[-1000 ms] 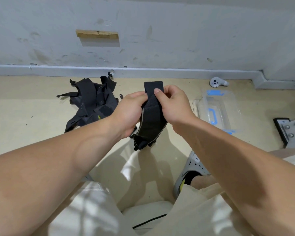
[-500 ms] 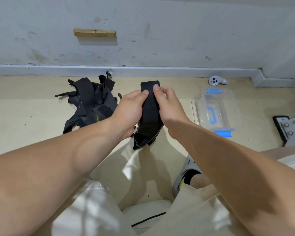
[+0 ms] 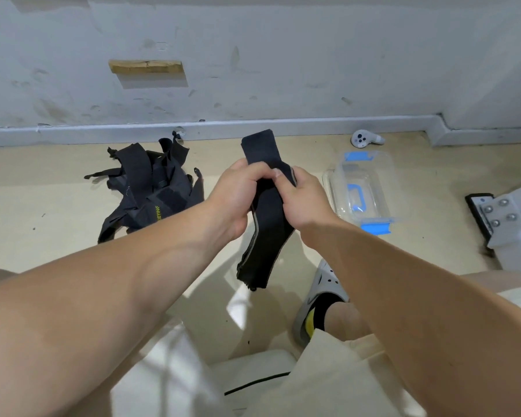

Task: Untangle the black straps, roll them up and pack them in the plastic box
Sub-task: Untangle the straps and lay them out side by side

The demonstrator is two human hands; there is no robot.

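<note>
Sitting above a beige floor (image 3: 42, 212), facing its far edge where the wall begins. Leaving a tangled heap of black straps (image 3: 151, 191) lying near that far edge, left of centre, well apart from the box. Having a clear plastic box (image 3: 370, 179) with blue clips and a blue handle resting on the floor toward the right, near the far edge.

Holding one black strap (image 3: 271, 236) up off the floor between heap and box, its upper end sticking up above both hands and its doubled lower part hanging down. Gripping it with the left hand (image 3: 238, 200), fingers (image 3: 250, 170) curled round its left edge. Pinching it with the right hand (image 3: 306, 197), fingers (image 3: 283, 180) pressed together on its right edge, touching the left fingertips.

Planting a grey shoe (image 3: 322, 290) on the floor below the hanging strap. Showing a bolted metal bracket (image 3: 494, 215) at the floor's right edge and a small white controller (image 3: 363, 140) at the far edge, beyond the box.
</note>
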